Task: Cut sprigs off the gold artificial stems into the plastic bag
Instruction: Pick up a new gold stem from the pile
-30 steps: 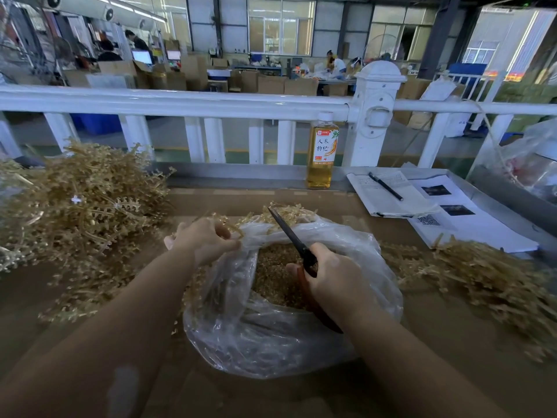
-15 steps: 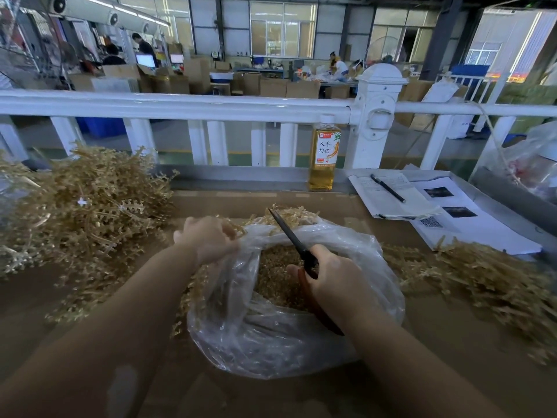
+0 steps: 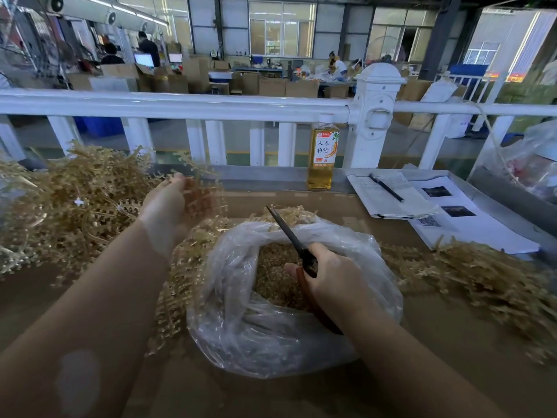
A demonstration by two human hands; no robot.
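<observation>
The left hand point(image 3: 168, 203) has left the rim of the plastic bag point(image 3: 271, 333), where it sat half a second ago, and now reaches up and to the left into the heap of gold artificial stems point(image 3: 81, 203) — its fingers point(image 3: 177, 180) are spread and blurred by motion, and whether they have closed on a stem cannot be told from here. The right hand point(image 3: 334, 276) has not shifted: it grips the red-handled scissors point(image 3: 297, 245) over the bag's open mouth, blades together and pointing away toward the railing point(image 3: 187, 105). The bag sits on the counter point(image 3: 452, 342) between the two forearms, its mouth open upward, with a bed of cut sprigs point(image 3: 271, 267) inside. A second heap of stems point(image 3: 482, 276) lies to the right of the bag; beyond it are a bottle of amber drink point(image 3: 322, 158) and papers with a pen point(image 3: 387, 188). The reach reads as the start of a fresh cycle — one stem is likely finished and the next is being fetched, so cutting is paused until a stem comes over the bag.
</observation>
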